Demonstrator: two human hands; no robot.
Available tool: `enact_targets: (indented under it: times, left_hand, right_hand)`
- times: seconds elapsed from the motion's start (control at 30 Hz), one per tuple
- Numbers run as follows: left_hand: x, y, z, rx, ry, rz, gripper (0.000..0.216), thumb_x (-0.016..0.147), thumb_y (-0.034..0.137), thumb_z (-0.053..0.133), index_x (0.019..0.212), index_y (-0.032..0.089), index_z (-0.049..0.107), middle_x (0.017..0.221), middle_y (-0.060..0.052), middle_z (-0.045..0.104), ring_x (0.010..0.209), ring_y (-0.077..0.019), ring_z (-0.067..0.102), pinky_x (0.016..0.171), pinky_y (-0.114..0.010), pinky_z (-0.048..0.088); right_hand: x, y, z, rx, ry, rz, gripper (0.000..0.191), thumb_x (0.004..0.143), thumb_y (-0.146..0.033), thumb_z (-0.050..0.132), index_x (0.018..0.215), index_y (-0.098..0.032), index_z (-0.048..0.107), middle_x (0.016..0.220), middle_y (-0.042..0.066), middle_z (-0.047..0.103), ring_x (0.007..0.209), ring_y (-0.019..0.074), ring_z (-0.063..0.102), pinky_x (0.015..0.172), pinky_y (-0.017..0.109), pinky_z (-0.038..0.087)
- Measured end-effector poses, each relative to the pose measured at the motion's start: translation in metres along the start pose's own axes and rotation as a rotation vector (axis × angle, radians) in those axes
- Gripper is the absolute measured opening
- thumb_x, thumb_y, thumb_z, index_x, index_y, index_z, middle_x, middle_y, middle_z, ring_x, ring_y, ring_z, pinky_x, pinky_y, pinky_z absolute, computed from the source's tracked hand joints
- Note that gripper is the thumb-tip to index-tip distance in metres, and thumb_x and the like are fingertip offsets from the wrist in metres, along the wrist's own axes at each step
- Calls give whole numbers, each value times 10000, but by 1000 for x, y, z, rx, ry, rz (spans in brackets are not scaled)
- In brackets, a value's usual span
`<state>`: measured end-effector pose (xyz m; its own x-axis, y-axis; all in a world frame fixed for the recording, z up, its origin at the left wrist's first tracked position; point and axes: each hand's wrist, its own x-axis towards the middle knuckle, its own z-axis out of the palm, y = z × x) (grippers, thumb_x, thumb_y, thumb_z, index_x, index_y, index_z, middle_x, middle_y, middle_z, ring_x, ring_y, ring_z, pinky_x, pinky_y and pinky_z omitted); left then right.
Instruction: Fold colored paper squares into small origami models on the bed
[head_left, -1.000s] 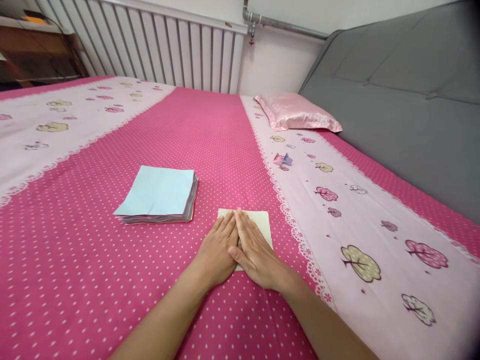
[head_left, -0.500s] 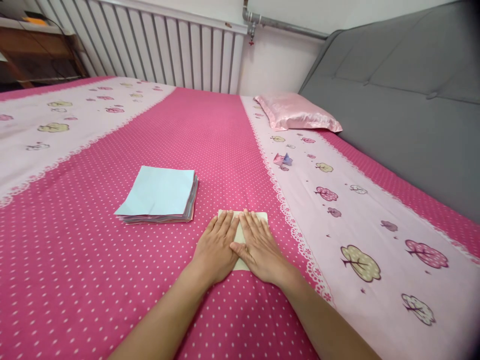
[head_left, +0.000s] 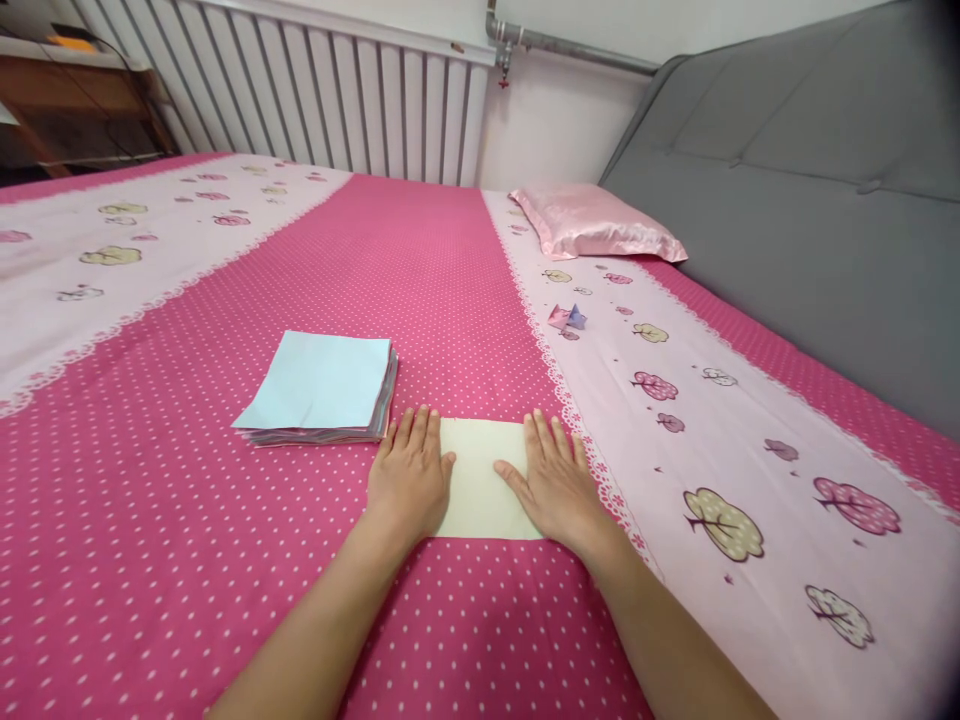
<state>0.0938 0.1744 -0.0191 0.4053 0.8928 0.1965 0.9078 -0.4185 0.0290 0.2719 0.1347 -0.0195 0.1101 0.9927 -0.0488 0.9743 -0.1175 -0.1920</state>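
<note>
Gripping nothing, the left hand [head_left: 409, 482] and right hand [head_left: 564, 488] lie flat, palms down, over either side of a pale yellow sheet [head_left: 482, 482], which shows between them. Relative to the paper stack [head_left: 321, 382], the sheet lies to the right and nearer the person; the left hand is just beside the stack, the right hand farther off. With its sides partly covered, I cannot tell the sheet's long axis

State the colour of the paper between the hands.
The paper is pale yellow-green; head view.
</note>
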Motion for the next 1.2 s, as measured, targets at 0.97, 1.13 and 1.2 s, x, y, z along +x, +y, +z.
enact_targets:
  times: [0.97,1.13,1.2]
  left_hand:
    - [7,-31,-43,-1149,-606,-123,490,729,193,458,1214,167,527,602,7,597,557,-133,542,540,-218,416]
    - [9,-34,-44,-1229,-571,-69,457,648,128,522,1089,181,627,740,-11,678,666,-141,596,649,-231,450]
    - [11,-36,-37,-1249,-527,-84,455,640,113,522,1077,176,634,804,-23,698,748,-162,622,706,-251,464]
  right_hand:
    - [9,54,-41,1257,-574,-44,307,728,-244,603,1028,-202,651,932,44,677,878,156,615,856,332,442]
    - [10,50,-40,1333,-563,-47,290,680,-240,672,962,-175,664,999,72,679,956,189,617,920,353,420]
    - [11,49,-38,1346,-540,-33,296,656,-239,695,944,-174,667,972,71,688,925,188,632,905,353,436]
